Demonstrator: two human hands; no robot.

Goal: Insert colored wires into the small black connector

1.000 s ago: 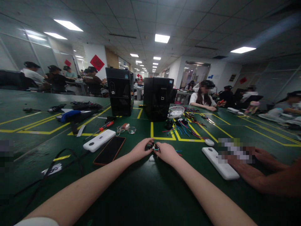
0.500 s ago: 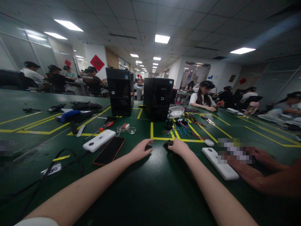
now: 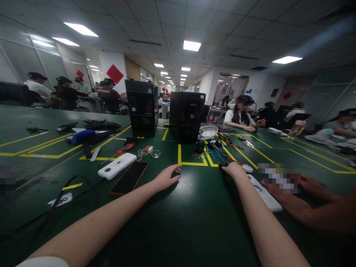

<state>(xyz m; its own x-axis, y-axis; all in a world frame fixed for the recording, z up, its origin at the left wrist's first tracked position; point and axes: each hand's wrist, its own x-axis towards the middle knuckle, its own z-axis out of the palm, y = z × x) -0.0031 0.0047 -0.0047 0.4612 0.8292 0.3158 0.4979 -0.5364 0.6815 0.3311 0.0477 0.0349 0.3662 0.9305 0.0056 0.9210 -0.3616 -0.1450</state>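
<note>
My left hand [image 3: 168, 177] rests on the green tabletop [image 3: 191, 222]. Its fingers are apart and hold nothing. To its left lies a phone [image 3: 130, 178] with an orange-brown edge. My right hand [image 3: 235, 170] is closed on a small dark clump [image 3: 223, 165], mostly hidden by the fingers, so its kind is unclear. Just beyond that hand are loose coloured wires [image 3: 215, 151]. A white oval mouse-like piece [image 3: 247, 168] sits right beside it, and my right forearm partly covers a white power bank [image 3: 267, 194].
Two black computer towers [image 3: 141, 109] [image 3: 187, 116] stand ahead, with a white basket [image 3: 208, 131] beside the right one. At left lie another white power bank [image 3: 117, 166], a red screwdriver [image 3: 125, 149] and glasses [image 3: 155, 153]. Another person's hands [image 3: 289, 196] are close on my right.
My right hand has slid to the right along the table with the dark clump in it, away from my left hand. The left hand has stayed in place.
</note>
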